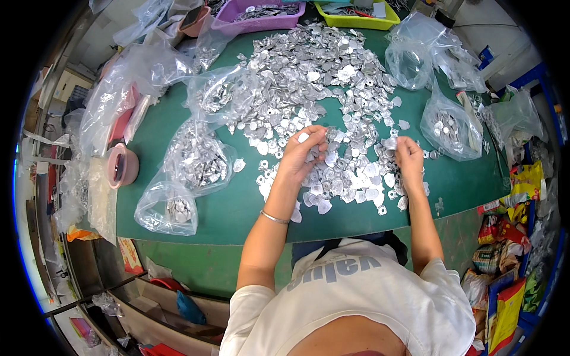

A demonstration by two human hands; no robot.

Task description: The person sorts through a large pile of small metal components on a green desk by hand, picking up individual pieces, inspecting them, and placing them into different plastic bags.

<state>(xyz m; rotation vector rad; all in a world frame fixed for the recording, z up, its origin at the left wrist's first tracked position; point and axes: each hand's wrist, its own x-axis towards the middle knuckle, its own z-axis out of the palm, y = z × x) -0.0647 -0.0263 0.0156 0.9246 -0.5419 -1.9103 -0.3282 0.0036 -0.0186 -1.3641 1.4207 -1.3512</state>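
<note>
A big heap of small silver metal parts covers the middle of the green table. My left hand rests on the near part of the heap, fingers curled around a few silver pieces. My right hand is a little to the right, its fingertips pinching a small silver part just above the pile. A thin bangle circles my left wrist.
Clear plastic bags of sorted parts lie at the left and right. A purple tray and a yellow-green tray stand at the far edge. A pink tape roll sits at the left; colourful packets pile up lower right.
</note>
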